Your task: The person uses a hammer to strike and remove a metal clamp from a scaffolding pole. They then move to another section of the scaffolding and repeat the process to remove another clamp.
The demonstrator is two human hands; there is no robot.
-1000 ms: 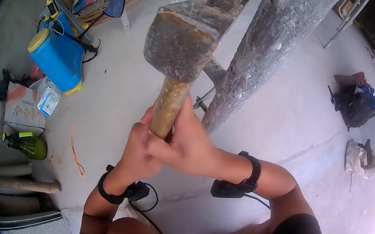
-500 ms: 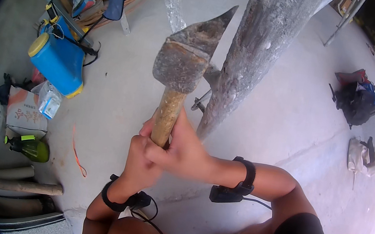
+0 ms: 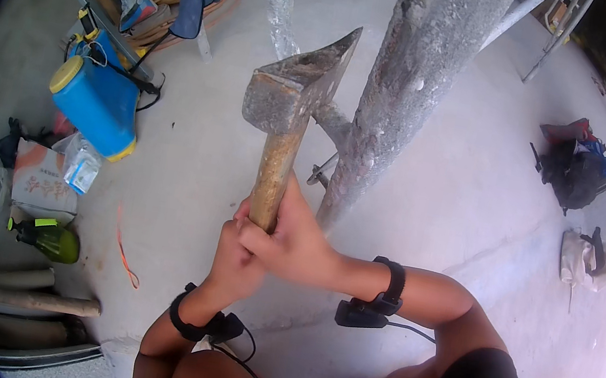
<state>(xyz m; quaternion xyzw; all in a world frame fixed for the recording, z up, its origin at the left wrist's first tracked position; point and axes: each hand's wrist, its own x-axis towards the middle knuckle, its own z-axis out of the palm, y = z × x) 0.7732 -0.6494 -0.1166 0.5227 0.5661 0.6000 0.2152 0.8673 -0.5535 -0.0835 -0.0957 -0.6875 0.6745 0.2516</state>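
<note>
Both my hands are wrapped around the wooden handle of an axe (image 3: 274, 176), which stands upright in front of me. Its dark, worn metal head (image 3: 291, 99) is at the top, the pointed blade side facing up and to the right and the blunt block side to the left. My right hand (image 3: 299, 246) is closed on the handle above my left hand (image 3: 236, 264), which is closed low on it and partly covered by the right. The handle's lower end is hidden by my hands. Just beyond the axe stands a thick, silver-grey spattered post (image 3: 408, 86).
A blue sprayer tank (image 3: 101, 103), a cardboard box (image 3: 44, 178) and a green spray bottle (image 3: 54, 239) lie on the left. Thinner poles (image 3: 277, 0) stand ahead. Dark bags (image 3: 574, 174) and a pale bag (image 3: 586, 259) rest on the right of the concrete floor.
The axe head has come down slightly and tilted, so more of its top side shows. Both hands keep their hold on the handle.
</note>
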